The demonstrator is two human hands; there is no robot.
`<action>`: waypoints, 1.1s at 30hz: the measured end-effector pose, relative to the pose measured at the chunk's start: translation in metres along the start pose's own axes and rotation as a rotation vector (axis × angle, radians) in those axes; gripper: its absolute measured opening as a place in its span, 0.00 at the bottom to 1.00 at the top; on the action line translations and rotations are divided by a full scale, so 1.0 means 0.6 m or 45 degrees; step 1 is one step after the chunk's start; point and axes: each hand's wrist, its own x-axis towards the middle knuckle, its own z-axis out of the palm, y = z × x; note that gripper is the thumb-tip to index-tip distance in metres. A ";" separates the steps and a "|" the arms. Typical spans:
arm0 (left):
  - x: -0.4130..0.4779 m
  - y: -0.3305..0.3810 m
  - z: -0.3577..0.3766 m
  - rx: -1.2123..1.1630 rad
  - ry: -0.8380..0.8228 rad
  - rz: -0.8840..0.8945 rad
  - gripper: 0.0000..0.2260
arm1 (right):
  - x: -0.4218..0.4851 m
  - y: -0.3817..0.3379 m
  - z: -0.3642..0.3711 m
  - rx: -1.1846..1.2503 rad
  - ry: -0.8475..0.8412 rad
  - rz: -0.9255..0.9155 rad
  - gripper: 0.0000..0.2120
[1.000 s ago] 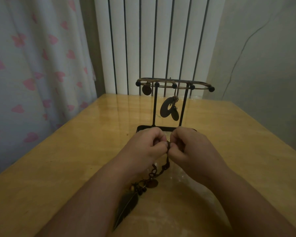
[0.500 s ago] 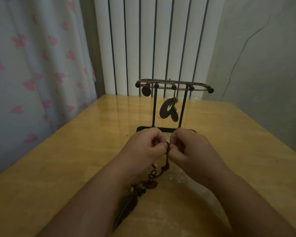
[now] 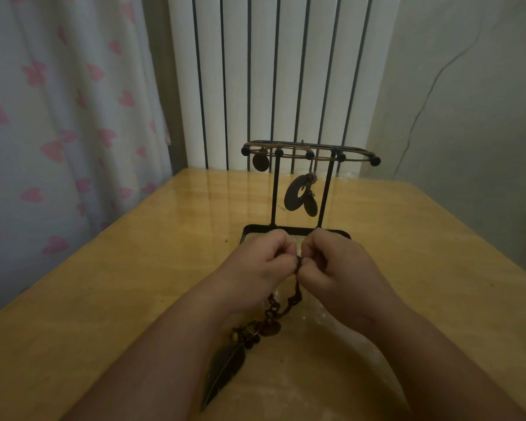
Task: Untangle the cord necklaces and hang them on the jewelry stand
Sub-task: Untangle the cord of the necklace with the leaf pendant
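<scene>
The left hand (image 3: 255,264) and right hand (image 3: 345,270) meet knuckle to knuckle at centre, each pinching the top of a necklace (image 3: 297,294) with curled fingers. It droops toward 7 o'clock, ending in a feather (image 3: 225,367) lying on the table (image 3: 128,284). The stand (image 3: 275,189) rises at 12 o'clock (pendants (image 3: 290,198) hang from its bar).

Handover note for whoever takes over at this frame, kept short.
Hands: left hand and right hand both pinch the upper end of the feather necklace, just in front of the jewelry stand.
It trails down to the table; the feather pendant lies by the left forearm.
Done: cords with a disc pendant and a ring pendant hang on the stand.
Left: free this necklace and hang it.
</scene>
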 end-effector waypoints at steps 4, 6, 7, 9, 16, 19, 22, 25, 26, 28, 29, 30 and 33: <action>-0.001 -0.002 0.001 -0.034 0.012 -0.012 0.07 | -0.001 -0.002 0.004 0.094 0.034 0.026 0.03; -0.002 -0.003 0.002 -0.065 0.024 -0.024 0.08 | 0.001 -0.002 0.003 0.127 0.023 0.044 0.04; -0.003 -0.004 0.002 -0.055 0.024 -0.034 0.09 | 0.001 -0.002 0.001 0.124 -0.004 0.052 0.04; -0.003 -0.007 0.003 0.004 0.021 -0.047 0.09 | 0.003 -0.002 -0.003 0.067 -0.063 0.061 0.04; -0.003 -0.007 0.006 0.183 -0.033 -0.010 0.08 | 0.004 -0.007 -0.019 -0.202 -0.148 0.028 0.03; -0.004 -0.011 0.006 0.246 -0.043 0.006 0.08 | 0.005 -0.012 -0.019 -0.307 -0.180 0.002 0.03; -0.002 -0.012 0.007 0.261 -0.056 0.014 0.09 | 0.008 -0.014 -0.016 -0.346 -0.200 -0.009 0.05; -0.001 -0.011 0.006 0.211 -0.040 0.001 0.08 | 0.008 -0.009 -0.013 -0.261 -0.192 0.008 0.06; -0.001 -0.010 0.005 0.182 -0.037 -0.007 0.08 | 0.007 -0.007 -0.011 -0.215 -0.185 0.017 0.06; 0.000 -0.009 0.005 0.120 -0.039 -0.012 0.09 | 0.006 -0.001 -0.007 -0.133 -0.168 0.033 0.05; -0.001 -0.008 0.005 0.094 -0.041 -0.015 0.09 | 0.005 0.001 -0.005 -0.104 -0.161 0.038 0.05; -0.002 -0.007 0.004 0.074 -0.043 -0.021 0.10 | 0.004 0.002 -0.003 -0.079 -0.155 0.040 0.05; -0.004 -0.002 0.000 0.014 -0.042 -0.038 0.10 | 0.003 0.001 0.002 0.011 -0.107 0.039 0.05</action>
